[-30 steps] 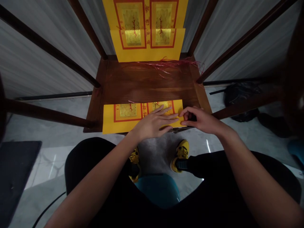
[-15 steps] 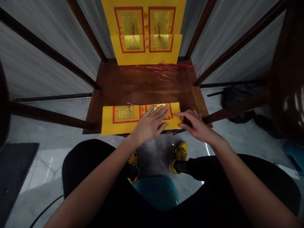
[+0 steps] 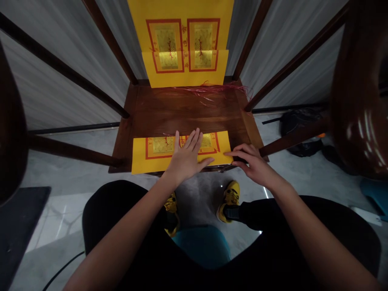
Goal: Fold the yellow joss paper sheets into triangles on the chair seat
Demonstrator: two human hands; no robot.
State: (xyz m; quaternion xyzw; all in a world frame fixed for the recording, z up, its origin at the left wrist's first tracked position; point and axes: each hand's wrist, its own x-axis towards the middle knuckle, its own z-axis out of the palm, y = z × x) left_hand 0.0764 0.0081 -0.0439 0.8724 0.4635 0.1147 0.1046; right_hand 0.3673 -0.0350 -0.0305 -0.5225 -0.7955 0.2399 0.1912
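A sheet of yellow joss paper (image 3: 142,161) with red frames and gold foil panels lies along the near edge of a wooden chair seat (image 3: 188,111). Its far edge cuts across the printed panels, so it looks folded over. My left hand (image 3: 184,159) rests flat on the middle of it, fingers spread and hiding part of the print. At its right end, my right hand (image 3: 251,161) has the index fingertip at the paper's edge, with the thumb apart below it. More yellow joss paper (image 3: 188,81), with two gold panels, leans against the back of the chair.
Loose pink-red strings (image 3: 209,89) lie at the back of the seat. Dark wooden posts (image 3: 254,36) rise around it, and a chair arm (image 3: 357,101) stands at right. A black bag (image 3: 300,129) lies on the floor. A blue stool (image 3: 203,244) shows between my legs.
My left hand has slid leftward over the paper, uncovering more of the right gold panel. My right hand has stayed by the right edge, shifting slightly. The view has moved a little.
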